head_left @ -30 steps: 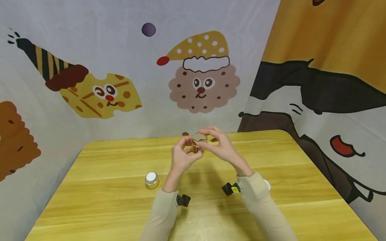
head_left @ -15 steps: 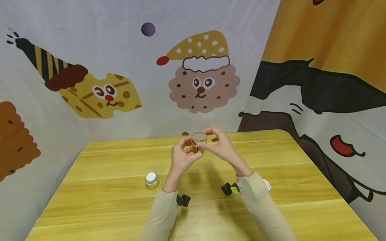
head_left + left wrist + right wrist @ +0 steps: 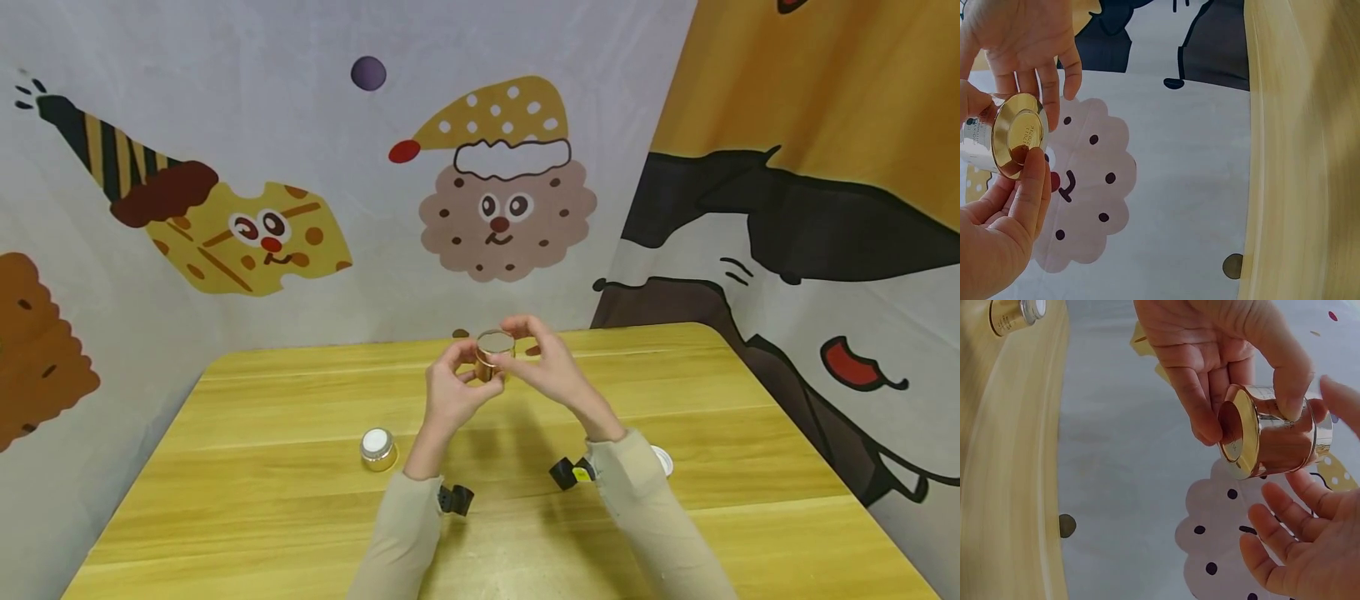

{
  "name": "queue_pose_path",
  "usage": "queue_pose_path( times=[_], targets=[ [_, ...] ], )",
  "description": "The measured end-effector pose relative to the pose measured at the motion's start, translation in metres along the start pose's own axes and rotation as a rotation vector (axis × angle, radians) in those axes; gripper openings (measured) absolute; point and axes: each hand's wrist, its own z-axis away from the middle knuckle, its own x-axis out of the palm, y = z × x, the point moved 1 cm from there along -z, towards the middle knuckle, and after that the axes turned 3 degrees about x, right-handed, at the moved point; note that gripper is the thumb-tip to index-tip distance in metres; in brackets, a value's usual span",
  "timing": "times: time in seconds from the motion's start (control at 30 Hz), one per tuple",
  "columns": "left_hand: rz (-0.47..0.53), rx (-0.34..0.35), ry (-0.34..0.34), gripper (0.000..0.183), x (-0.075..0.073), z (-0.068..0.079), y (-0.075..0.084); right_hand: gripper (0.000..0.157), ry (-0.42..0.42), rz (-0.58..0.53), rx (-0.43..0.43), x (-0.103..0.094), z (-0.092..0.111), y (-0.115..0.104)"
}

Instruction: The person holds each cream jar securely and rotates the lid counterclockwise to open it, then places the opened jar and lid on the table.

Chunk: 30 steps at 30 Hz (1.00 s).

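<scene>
My left hand (image 3: 454, 392) grips a shiny gold cosmetic jar (image 3: 486, 367) above the table, fingers and thumb on its sides. The jar has a mirror-like lid (image 3: 496, 341) on top. In the left wrist view, small print shows on the jar's gold base (image 3: 1025, 134). My right hand (image 3: 551, 367) is spread around the lid, its thumb at the near side and its forefinger standing off the far edge. Seen from the right wrist, the right fingers (image 3: 1272, 528) are loosely extended beside the lid end.
Another gold jar (image 3: 378, 450) with a silver neck and white top stands on the wooden table (image 3: 262, 500), left of my left forearm. A white round piece (image 3: 663, 460) lies partly hidden behind the right sleeve. A printed cloth (image 3: 300, 142) hangs behind the table.
My right fingers have loosened and moved slightly away from the lid's far edge. The left hand and the jar have stayed in place.
</scene>
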Motion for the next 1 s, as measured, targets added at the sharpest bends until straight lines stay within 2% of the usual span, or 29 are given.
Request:
queue_pose_path(
  times=[0.17,0.33,0.43,0.6,0.8,0.9,1.0],
  targets=[
    [0.002,-0.001,-0.006,0.032,-0.0003,0.0004,-0.0006,0.038,0.025,0.009,0.029,0.0018,-0.0005,0.0001],
    [0.006,-0.015,-0.006,0.032,-0.0012,0.0007,-0.0011,0.035,-0.012,0.012,-0.021,0.0004,0.0006,-0.0008],
    [0.005,-0.021,-0.006,0.033,-0.0010,0.0003,-0.0012,0.040,-0.039,0.017,-0.041,-0.0002,0.0011,-0.0011],
    [0.005,-0.017,-0.009,0.035,-0.0006,-0.0007,-0.0013,0.051,-0.026,-0.004,0.011,0.0012,0.0010,-0.0013],
    [0.024,0.004,-0.021,0.031,-0.0003,-0.0009,-0.0017,0.039,0.012,-0.005,0.037,0.0020,0.0006,-0.0011],
    [0.032,-0.002,-0.022,0.031,-0.0006,-0.0004,-0.0021,0.036,-0.013,-0.002,0.017,0.0008,0.0013,-0.0010],
    [0.027,-0.006,-0.017,0.031,-0.0009,0.0000,-0.0024,0.041,-0.053,-0.008,-0.012,-0.0006,0.0021,-0.0008]
  ],
)
